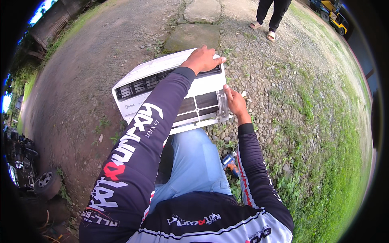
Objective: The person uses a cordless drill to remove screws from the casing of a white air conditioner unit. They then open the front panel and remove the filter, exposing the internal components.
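Note:
A white air conditioner front panel [152, 91] rests tilted in front of my knees, with a dark louvred vent along its upper part. Its lower part shows a dark mesh area crossed by white ribs. My left hand [202, 59] reaches across and clasps the top edge near the right corner. Gripping the right side edge lower down, my right hand [237, 104] has its thumb up and its other fingers partly hidden. Whether more of the unit sits behind the panel is hidden. A blue and orange cordless drill [231, 165] lies on the ground by my right forearm.
Ahead, a person in dark trousers and sandals [270, 35] stands on the gravel. Concrete slabs [192, 37] run away from me. A wheel [46, 183] and dark machinery stand at the left; a yellow vehicle [338, 20] is far right. Grass [328, 186] grows on the right.

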The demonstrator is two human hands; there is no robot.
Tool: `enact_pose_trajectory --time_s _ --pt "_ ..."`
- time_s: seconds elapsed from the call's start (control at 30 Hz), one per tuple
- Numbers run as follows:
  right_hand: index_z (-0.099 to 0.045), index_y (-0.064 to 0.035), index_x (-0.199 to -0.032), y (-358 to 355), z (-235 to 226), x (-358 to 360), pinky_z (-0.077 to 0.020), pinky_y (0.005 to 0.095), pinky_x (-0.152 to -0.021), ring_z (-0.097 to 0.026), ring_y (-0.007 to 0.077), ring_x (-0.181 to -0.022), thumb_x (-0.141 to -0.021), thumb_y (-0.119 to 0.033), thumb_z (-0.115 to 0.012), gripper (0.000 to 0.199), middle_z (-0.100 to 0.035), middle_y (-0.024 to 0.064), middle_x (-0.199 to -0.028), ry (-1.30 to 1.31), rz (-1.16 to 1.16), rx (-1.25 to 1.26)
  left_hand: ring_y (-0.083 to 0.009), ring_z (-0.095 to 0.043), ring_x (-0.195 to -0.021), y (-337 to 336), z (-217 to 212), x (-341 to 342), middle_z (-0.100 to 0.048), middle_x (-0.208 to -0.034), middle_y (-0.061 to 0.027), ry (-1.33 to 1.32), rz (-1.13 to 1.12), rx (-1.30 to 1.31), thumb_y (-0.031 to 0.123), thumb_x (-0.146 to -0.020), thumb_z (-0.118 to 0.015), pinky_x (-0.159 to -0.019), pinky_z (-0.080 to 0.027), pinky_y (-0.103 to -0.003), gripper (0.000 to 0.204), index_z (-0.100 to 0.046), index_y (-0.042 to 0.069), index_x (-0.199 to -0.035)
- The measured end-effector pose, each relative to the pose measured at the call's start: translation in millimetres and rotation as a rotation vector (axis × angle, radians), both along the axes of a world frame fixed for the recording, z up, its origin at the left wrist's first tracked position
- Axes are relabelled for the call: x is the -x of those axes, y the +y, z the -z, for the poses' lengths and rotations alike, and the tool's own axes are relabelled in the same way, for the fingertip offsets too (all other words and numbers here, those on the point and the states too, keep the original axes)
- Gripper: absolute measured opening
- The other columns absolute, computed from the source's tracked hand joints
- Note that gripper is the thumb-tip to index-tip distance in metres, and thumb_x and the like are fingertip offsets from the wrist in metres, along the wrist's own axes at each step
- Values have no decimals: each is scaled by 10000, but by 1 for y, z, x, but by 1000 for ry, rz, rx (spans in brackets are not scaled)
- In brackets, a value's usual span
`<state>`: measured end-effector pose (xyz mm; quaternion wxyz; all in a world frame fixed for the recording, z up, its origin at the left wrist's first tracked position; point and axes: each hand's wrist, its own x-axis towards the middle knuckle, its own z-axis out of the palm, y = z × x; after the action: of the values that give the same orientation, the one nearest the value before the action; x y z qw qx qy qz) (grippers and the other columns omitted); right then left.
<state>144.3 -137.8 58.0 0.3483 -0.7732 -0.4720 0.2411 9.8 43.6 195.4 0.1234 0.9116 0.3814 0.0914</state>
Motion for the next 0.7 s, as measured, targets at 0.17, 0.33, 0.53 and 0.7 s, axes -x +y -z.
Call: enact_pose_trajectory --time_s 0.17,0.33,0.53,0.7 --pt "-697 -95 -1392 4 12 -6 -495 445 -1073 -667 409 -1269 -1053 -749 -365 808 -735 251 -1267 101 -39 -54 -292 -696 -1188 23 -3 56 -738 -1294 -166 -383 127 342 600 -1049 -599 -1026 -521 -414 605 -729 73 -1317" --pt "-653 8 -1392 6 23 -12 -548 418 -975 -718 342 -1144 -1073 -717 -383 837 -735 225 -1249 196 -56 30 -199 -710 -944 19 27 311 -783 -1059 -109 -1069 -524 -460 228 -1021 -700 -873 -545 -339 228 -770 31 -1109" --pt "-691 50 -1156 13 17 -84 -603 336 -645 -698 201 -732 -1052 -710 -472 798 -729 113 -933 469 259 -148 -331 -574 -1293 -58 215 441 -600 -1430 -161 -1144 -1312 1190 751 -945 -596 -1055 -475 -540 896 -537 31 -1477" --pt "-666 -69 -1278 42 143 -75 -575 353 -800 -700 184 -870 -1091 -433 -530 431 -723 29 -1009 1023 291 -109 -190 -691 -1068 -83 258 387 -706 -1287 -106 -1278 -612 1034 359 -1091 -558 -919 -582 -357 479 -619 8 -1411"
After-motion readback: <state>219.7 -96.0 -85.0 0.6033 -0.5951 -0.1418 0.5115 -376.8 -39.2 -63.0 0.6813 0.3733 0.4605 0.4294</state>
